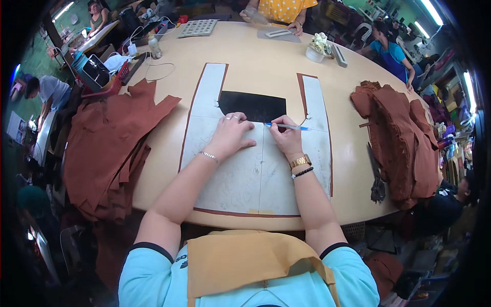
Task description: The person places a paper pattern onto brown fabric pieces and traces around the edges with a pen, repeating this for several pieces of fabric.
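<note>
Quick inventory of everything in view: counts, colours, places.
table: 1, tan, centre
pattern sheet: 1, grey, mid-table
cloth: count unclear, brown, under the sheet
black piece: 1, black, at sheet's cutout
pen: 1, clear-blue, by black piece
fabric piles: 2, brown, table's left and right
scissors: 1, dark, beside right pile
flowerpot: 1, white, far side
people: 5+, mixed clothing, around the room
clutter: uncountable, mixed colours, background
left hand: 1, bare, by black piece
right hand: 1, bare, on pen

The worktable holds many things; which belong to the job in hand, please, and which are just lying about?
Job in hand: pen, in the right hand; white pattern, under the left hand; brown fabric beneath it; black piece.

Apparently just lying about: potted flowers; bottle.
</note>
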`<move>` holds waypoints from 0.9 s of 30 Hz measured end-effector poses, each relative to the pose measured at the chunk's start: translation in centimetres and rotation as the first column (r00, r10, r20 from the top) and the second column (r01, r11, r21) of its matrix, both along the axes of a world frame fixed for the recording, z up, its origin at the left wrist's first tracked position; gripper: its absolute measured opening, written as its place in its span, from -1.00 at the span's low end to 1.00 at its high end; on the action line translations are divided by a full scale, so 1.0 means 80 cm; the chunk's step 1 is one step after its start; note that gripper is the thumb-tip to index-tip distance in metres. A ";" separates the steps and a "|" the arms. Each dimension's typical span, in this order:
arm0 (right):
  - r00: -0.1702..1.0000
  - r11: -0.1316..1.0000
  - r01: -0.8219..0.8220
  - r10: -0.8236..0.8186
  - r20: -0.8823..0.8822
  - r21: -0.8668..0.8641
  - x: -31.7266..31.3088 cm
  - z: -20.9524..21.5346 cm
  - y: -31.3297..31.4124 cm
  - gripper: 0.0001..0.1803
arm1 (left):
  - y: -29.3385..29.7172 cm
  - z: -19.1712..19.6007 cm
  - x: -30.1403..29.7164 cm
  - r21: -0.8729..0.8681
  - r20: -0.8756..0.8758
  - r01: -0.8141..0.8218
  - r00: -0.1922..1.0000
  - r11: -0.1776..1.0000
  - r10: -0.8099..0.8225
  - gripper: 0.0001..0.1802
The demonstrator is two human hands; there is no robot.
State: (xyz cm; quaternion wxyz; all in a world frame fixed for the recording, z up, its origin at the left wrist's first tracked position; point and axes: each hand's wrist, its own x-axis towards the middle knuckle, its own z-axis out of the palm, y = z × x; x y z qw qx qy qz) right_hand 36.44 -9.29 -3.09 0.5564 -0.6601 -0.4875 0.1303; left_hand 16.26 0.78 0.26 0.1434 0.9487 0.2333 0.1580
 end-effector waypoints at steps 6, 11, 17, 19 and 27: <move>0.993 0.999 0.036 -0.035 0.112 -0.009 -0.002 0.001 -0.003 -0.90 | -0.017 -0.014 -0.022 -0.057 0.109 -0.136 0.984 0.989 0.142 -0.55; 0.999 0.996 -0.048 0.048 -0.007 -0.073 -0.001 0.007 -0.007 -0.94 | -0.014 -0.007 -0.027 -0.087 0.066 -0.134 0.988 0.987 0.140 -0.56; 1.000 0.996 -0.004 0.003 -0.010 -0.087 0.002 0.000 -0.002 -0.92 | -0.014 -0.001 -0.040 -0.127 0.017 -0.151 0.988 0.980 0.155 -0.46; 0.992 0.997 -0.034 0.026 -0.125 -0.065 0.004 0.002 0.001 -0.92 | -0.013 0.002 -0.046 -0.141 -0.011 -0.201 0.979 0.969 0.201 -0.42; 0.950 0.981 -0.184 0.192 -0.248 0.057 -0.041 0.011 0.080 -0.90 | -0.010 0.009 -0.045 -0.134 -0.184 -0.351 0.928 0.927 0.324 -0.10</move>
